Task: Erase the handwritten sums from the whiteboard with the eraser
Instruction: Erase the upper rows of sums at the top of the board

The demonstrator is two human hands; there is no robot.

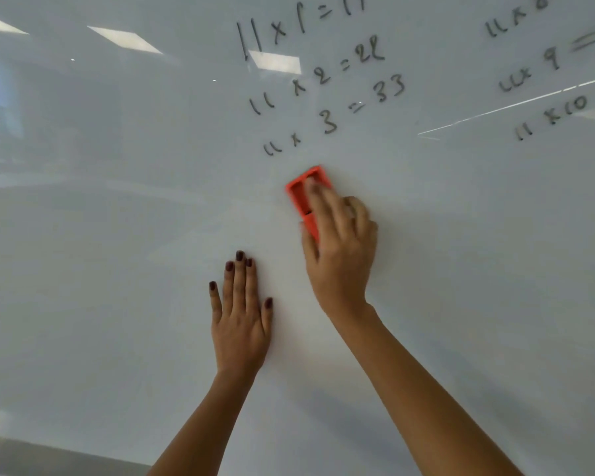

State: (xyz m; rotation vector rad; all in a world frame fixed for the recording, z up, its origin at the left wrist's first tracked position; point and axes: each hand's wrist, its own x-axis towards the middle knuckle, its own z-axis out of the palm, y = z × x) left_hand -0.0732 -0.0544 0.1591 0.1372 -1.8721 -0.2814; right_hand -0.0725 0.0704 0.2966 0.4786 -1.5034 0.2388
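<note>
A glossy whiteboard fills the view. Handwritten sums in dark marker run down its upper middle: 11 x 1, 11 x 2 = 22, 11 x 3 = 33. More sums sit at the upper right. My right hand presses an orange eraser against the board just below the 11 x 3 line; the fingers are blurred. My left hand lies flat on the board, fingers together, lower left of the eraser, holding nothing.
The board's lower part carries no writing. Its bottom edge shows at the lower left. Ceiling lights reflect in the upper left surface, and a bright streak crosses the upper right.
</note>
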